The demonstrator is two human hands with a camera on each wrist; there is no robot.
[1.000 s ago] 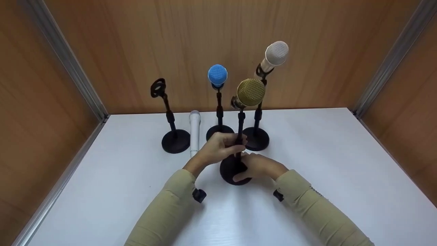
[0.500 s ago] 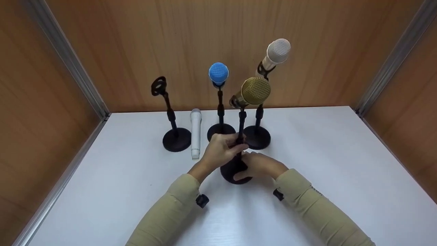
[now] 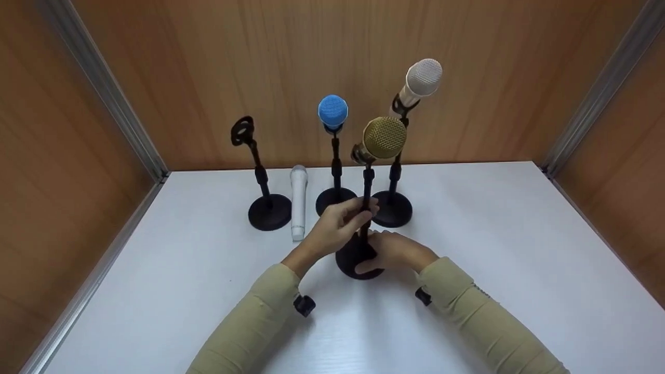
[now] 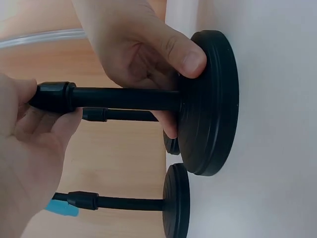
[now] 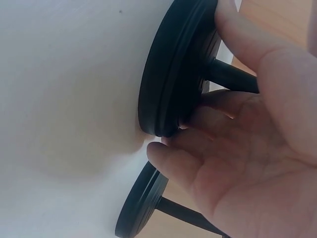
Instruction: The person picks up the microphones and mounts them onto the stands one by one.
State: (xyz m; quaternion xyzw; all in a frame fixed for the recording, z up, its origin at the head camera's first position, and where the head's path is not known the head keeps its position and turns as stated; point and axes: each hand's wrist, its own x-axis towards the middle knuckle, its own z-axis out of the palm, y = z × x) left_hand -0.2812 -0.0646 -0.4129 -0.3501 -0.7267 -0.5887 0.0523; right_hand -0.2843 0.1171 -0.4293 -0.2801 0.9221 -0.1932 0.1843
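A gold-headed microphone (image 3: 384, 137) sits in the clip of a black desk microphone stand (image 3: 355, 258) at the middle of the table. My left hand (image 3: 332, 228) pinches the stand's pole; in the left wrist view its fingers and thumb are round the black collar (image 4: 55, 96). Lower down, my right hand (image 3: 395, 250) holds the round base, its thumb on the upper face. In the right wrist view several fingers lie along the near side of the base (image 5: 171, 74). The stand is upright, its base on the white table.
Behind stand a blue microphone (image 3: 333, 111) and a white microphone (image 3: 423, 78), each on a black stand. To the left is a stand with a bare clip (image 3: 242, 131); beside its base lies another white microphone (image 3: 298, 202). Wooden panels (image 3: 208, 78) enclose the table (image 3: 493, 223).
The left hand dips a little on the pole, then rises to slightly higher than before. The gold microphone swings slightly right, then back left. The right hand stays on the base.
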